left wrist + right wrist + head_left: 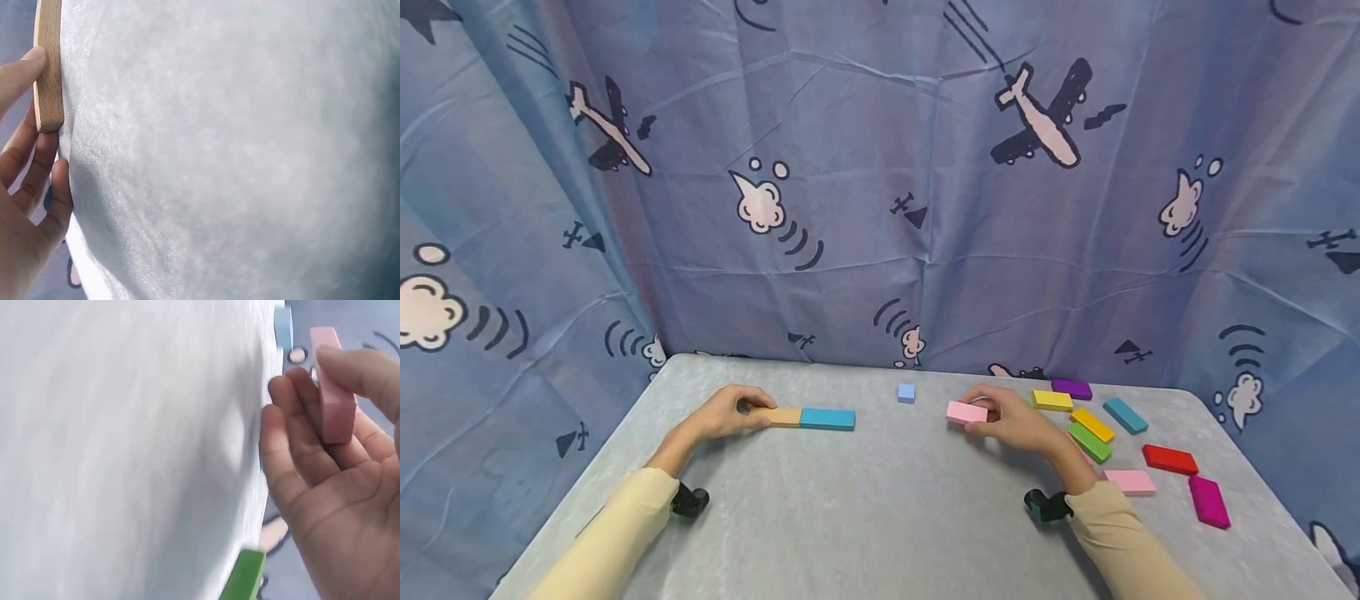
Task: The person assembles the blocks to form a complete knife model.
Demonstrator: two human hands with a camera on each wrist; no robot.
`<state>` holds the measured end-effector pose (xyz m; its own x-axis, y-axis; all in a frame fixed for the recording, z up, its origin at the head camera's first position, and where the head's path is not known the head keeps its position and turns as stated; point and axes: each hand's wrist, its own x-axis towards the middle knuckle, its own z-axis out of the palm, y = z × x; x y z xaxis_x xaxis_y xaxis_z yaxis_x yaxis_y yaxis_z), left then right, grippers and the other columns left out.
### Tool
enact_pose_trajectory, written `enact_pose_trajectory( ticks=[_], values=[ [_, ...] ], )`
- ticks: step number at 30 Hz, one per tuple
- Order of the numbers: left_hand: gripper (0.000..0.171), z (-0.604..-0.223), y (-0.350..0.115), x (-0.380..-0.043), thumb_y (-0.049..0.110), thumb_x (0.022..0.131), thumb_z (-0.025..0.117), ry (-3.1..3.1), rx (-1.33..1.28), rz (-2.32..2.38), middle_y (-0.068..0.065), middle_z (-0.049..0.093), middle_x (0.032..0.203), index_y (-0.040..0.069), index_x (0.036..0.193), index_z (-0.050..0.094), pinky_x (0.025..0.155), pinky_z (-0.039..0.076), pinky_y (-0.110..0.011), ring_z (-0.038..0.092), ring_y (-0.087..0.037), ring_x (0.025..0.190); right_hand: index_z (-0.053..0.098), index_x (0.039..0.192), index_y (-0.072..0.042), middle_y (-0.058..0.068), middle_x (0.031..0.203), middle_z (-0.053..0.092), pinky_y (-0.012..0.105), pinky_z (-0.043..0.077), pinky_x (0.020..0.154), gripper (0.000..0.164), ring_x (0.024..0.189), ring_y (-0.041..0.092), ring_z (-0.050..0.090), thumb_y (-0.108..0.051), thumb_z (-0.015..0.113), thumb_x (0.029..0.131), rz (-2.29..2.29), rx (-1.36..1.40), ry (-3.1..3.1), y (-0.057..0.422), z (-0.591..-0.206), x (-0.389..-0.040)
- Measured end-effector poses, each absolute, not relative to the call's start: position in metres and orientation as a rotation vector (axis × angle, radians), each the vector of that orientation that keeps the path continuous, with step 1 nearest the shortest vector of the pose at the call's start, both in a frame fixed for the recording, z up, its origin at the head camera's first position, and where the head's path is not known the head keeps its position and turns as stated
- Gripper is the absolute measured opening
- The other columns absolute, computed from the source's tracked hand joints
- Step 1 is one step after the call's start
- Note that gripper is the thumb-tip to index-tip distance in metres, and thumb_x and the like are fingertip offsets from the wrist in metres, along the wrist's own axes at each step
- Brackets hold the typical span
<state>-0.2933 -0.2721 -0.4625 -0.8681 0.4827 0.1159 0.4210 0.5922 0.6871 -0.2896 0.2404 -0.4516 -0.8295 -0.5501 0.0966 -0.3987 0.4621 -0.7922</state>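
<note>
At the left of the head view my left hand [727, 413] pinches the near end of a plain wooden block [785, 417] between thumb and fingers. The block's right end meets a teal-blue block [827, 419], so the two form a straight row on the table [865, 508]. My right hand [1017, 423] grips a pink block [966, 412] by its right end, thumb on one face and fingers behind. In the right wrist view this pink block [338, 412] sits between thumb and fingers, with the lower fingers extended beside it.
A small light-blue block [906, 392] stands toward the back edge, between the hands. Right of my right hand lie scattered blocks, among them yellow [1052, 401], purple [1072, 389], green [1090, 442], red [1170, 459], magenta [1209, 502] and another pink block [1130, 482]. A patterned curtain [865, 208] hangs behind the table.
</note>
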Motion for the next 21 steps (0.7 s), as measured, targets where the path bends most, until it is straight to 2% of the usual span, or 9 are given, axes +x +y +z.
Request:
enact_pose_trajectory(
  ticks=[6, 13, 21],
  values=[
    [0.021, -0.462, -0.271, -0.294, 0.007, 0.088, 0.081, 2.719, 0.755, 1.142, -0.006, 0.073, 0.1, 0.003, 0.108, 0.076, 0.082, 0.049, -0.039, 0.063, -0.022, 0.09, 0.068, 0.114, -0.002, 0.008, 0.106, 0.065, 0.037, 0.048, 0.084, 0.026, 0.096, 0.027, 0.056, -0.006, 0.079, 0.09, -1.288, -0.933, 2.538, 0.21, -0.452, -0.293],
    [0.021, -0.461, -0.271, -0.293, 0.007, 0.088, 0.081, 2.731, 0.755, 1.142, -0.005, 0.073, 0.1, 0.004, 0.108, 0.076, 0.084, 0.049, -0.041, 0.063, -0.022, 0.091, 0.073, 0.108, -0.003, 0.006, 0.097, 0.064, 0.032, 0.044, 0.074, 0.027, 0.086, 0.023, 0.053, -0.005, 0.083, 0.083, -1.315, -0.931, 2.566, 0.176, -0.46, -0.3],
    [0.02, -0.461, -0.271, -0.293, 0.008, 0.088, 0.081, 2.73, 0.753, 1.142, -0.004, 0.073, 0.101, 0.004, 0.108, 0.077, 0.083, 0.05, -0.04, 0.063, -0.022, 0.091, 0.076, 0.104, 0.001, 0.007, 0.095, 0.069, 0.03, 0.048, 0.071, 0.03, 0.08, 0.02, 0.057, 0.0, 0.088, 0.076, -1.398, -0.95, 2.565, 0.14, -0.469, -0.305]
  ],
)
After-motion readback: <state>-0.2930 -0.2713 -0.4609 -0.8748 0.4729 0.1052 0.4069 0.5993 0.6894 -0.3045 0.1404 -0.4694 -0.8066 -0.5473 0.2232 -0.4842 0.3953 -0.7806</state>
